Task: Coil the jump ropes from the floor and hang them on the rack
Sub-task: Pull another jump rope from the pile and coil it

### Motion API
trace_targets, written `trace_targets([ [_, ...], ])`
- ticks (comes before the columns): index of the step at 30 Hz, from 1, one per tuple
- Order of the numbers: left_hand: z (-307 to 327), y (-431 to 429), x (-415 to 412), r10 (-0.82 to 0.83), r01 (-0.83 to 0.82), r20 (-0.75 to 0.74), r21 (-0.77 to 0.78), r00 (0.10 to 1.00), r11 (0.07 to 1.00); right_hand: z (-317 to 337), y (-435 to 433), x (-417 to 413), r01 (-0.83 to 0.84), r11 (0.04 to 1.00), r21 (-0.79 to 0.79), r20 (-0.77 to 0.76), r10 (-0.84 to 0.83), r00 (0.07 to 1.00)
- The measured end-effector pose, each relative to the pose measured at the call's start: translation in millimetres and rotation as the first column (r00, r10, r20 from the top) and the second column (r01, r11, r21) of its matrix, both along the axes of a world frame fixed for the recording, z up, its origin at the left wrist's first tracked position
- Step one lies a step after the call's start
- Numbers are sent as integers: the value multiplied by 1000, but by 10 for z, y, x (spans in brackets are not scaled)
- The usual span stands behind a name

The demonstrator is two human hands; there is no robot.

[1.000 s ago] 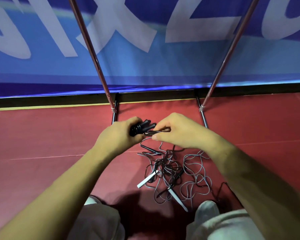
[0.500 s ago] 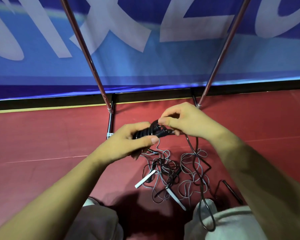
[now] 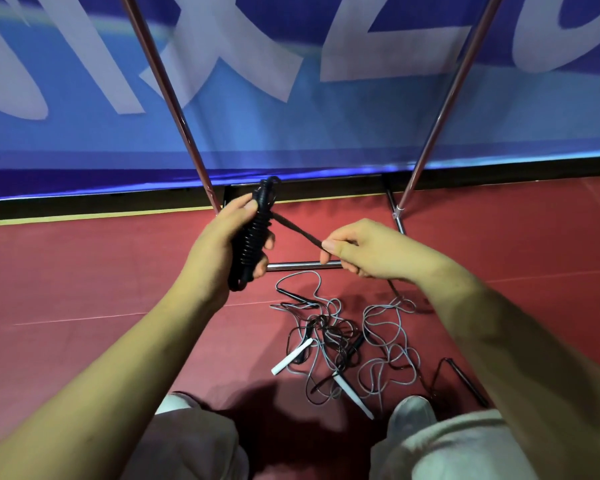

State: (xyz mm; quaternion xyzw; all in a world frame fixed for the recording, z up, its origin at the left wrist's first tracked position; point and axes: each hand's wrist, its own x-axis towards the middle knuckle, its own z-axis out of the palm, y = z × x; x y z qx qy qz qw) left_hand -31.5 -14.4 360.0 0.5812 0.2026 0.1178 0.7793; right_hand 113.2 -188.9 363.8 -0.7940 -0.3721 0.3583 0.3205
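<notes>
My left hand (image 3: 222, 247) grips a black jump rope bundle (image 3: 253, 237), its handles upright and wrapped in tight turns of cord. My right hand (image 3: 364, 249) pinches the free black cord (image 3: 298, 232), stretched taut from the bundle's upper part down to my fingers. The cord runs on past my right hand toward the floor. Below lies a tangle of grey and black jump ropes (image 3: 347, 344) with white handles (image 3: 291, 356) on the red floor. The rack's two slanted metal poles (image 3: 177, 109) rise behind, and its low crossbar (image 3: 305, 265) shows between my hands.
A blue banner (image 3: 291, 133) with white lettering hangs along the wall behind the rack. A black handle (image 3: 470, 382) lies on the floor at the right. My knees (image 3: 194, 441) and a shoe (image 3: 413, 412) are at the bottom of the view.
My left hand has turned the bundle from level to upright and raised it. My right hand has moved right and down, pulling the cord taut away from the bundle.
</notes>
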Motion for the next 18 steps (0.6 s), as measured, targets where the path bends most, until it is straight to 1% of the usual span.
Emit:
trace_targets([
  [3, -47, 52, -10, 108, -107, -105, 10, 989, 994, 56, 36, -38, 3, 997, 74, 22, -4, 1000],
  [4, -50, 54, -12, 129, -124, -134, 43, 983, 991, 89, 53, -56, -3, 995, 96, 47, -1, 999],
  [5, -59, 57, -12, 145, -128, -166, 107, 975, 986, 120, 62, -70, -16, 993, 114, 80, 7, 997],
  [6, -68, 62, -16, 176, -129, -199, 226, 964, 965, 144, 65, -82, -29, 992, 126, 108, 15, 994],
  [7, -91, 71, -26, 218, -114, -232, 392, 948, 913, 157, 67, -92, -42, 990, 133, 126, 25, 992],
  [8, -125, 83, -40, 249, -65, -246, 578, 937, 813, 172, 66, -108, -59, 989, 137, 137, 40, 990],
  [9, -170, 85, -54, 268, 8, -265, 724, 926, 690, 172, 73, -126, -80, 988, 133, 154, 59, 986],
  [10, -197, 65, -64, 278, 83, -293, 809, 915, 581, 179, 79, -149, -105, 987, 122, 171, 83, 982],
  [12, -202, -7, -76, 285, 194, -340, 878, 896, 437, 189, 94, -185, -139, 985, 97, 199, 118, 973],
  [13, -197, -38, -71, 272, 244, -364, 887, 891, 391, 204, 96, -200, -151, 984, 96, 208, 128, 970],
  [18, -231, -180, -101, 163, 427, -465, 876, 870, 224, 226, 90, -230, -176, 979, 107, 180, 155, 971],
])
